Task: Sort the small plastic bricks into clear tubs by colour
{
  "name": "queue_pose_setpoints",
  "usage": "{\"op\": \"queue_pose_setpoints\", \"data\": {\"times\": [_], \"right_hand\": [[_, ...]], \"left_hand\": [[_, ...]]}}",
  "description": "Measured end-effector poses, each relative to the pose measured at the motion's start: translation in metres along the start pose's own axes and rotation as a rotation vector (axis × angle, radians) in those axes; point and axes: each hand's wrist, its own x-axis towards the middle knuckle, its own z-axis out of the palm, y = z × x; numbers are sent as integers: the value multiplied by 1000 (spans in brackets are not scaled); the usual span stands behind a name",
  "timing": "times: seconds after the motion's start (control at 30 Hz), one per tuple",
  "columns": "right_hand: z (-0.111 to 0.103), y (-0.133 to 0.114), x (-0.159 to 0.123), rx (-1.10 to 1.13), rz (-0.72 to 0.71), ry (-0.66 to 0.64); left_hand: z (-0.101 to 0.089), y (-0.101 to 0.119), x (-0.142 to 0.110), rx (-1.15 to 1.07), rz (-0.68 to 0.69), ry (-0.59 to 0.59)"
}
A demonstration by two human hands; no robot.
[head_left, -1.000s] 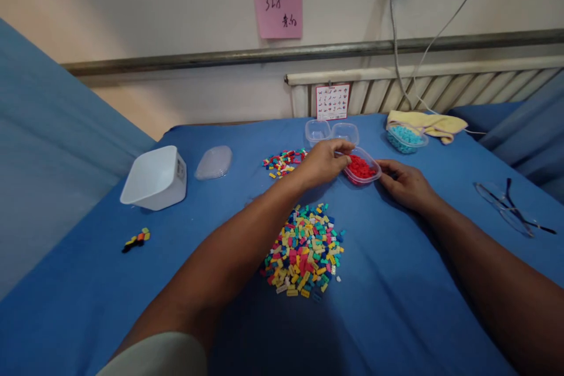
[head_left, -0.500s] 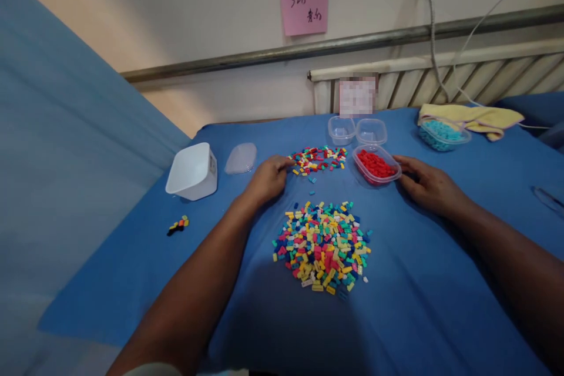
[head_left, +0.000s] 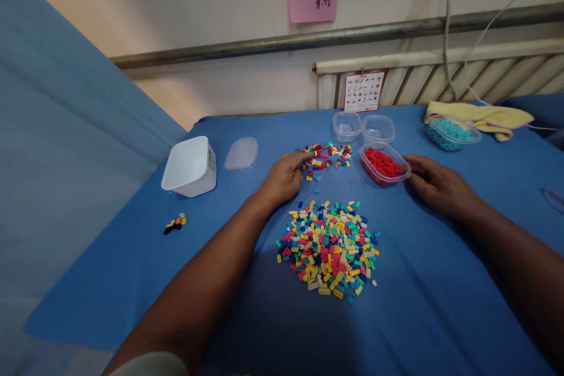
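Observation:
My left hand (head_left: 284, 178) reaches to the near-left side of a small scattered pile of mixed toy bricks (head_left: 337, 155). Its index finger is stretched out onto the bricks while the other fingers curl under. Beside the pile is a clear plastic tub (head_left: 369, 171) of red bricks (head_left: 383, 163). My right hand (head_left: 440, 187) rests at the tub's right side, thumb and fingers apart, fingertips against the rim; its other fingers are partly hidden. Closer to me lies a larger heap of mixed bricks (head_left: 328, 247) in yellow, blue, green, pink and white.
Two clear tubs (head_left: 347, 128) stand behind the red one. Back right, another tub (head_left: 452, 135) holds light-blue bricks, near a yellow cloth (head_left: 489, 117). To the left are a white box (head_left: 189, 167), a clear lid (head_left: 241, 154) and several black, yellow and orange bricks (head_left: 176, 223).
My left hand has moved right, with its index finger now further over the small pile. My right hand stays beside the red-brick tub. The camera view has shifted slightly.

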Motion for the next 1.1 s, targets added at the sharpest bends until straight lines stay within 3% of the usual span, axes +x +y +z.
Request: {"op": "queue_pose_setpoints", "data": {"times": [0.17,0.27,0.4,0.47,0.63,0.73,1.1], "right_hand": [[-2,-4,-1,25,17,-10],[-3,-6,-1,19,19,-14],[-3,-8,0,23,1,2],[-3,-8,0,27,-3,5],[-4,-9,0,5,4,1],[-4,-9,-1,13,-5,6],[-4,-6,0,-5,-4,9]], "left_hand": [[6,9,2,118,65,-115],[4,12,3,63,72,-137],[-1,10,1,-139,-15,-8],[-2,9,0,-134,-53,35],[-1,9,1,-32,93,-168],[1,8,2,10,138,-212],[-10,9,-2,44,-16,-174]]}}
